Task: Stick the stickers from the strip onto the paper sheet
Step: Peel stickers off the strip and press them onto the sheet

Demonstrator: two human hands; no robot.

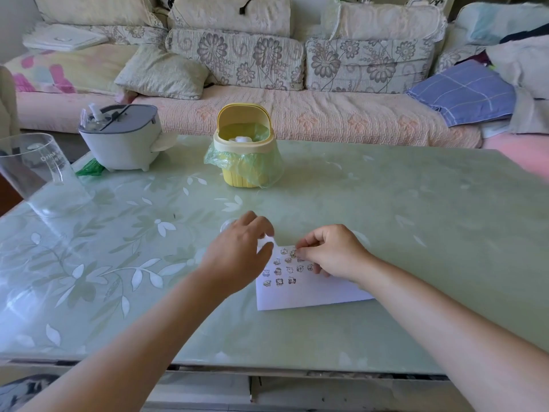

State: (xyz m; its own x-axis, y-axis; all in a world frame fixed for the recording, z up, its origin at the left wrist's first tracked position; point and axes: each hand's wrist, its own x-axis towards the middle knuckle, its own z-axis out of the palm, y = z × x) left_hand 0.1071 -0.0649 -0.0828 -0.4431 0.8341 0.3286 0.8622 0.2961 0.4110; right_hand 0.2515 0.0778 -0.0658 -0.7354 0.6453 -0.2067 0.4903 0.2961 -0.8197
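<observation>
A white paper sheet [312,292] lies on the table near the front edge, with several small cartoon stickers [279,272] in rows on its upper left part. My right hand [332,252] rests on the sheet, thumb and forefinger pinched on one sticker [294,253] at the top row and pressing it against the paper. My left hand [242,251] hovers over the sheet's upper left corner. Its thumb and fingers close on a pale, translucent sticker strip [227,226], which the hand mostly hides.
A yellow mini bin [243,150] lined with a green bag stands at the table's far middle. A grey and white appliance [121,141] sits far left, and a clear glass jug [35,171] at the left edge. A sofa with cushions runs behind the glass-topped table [416,233].
</observation>
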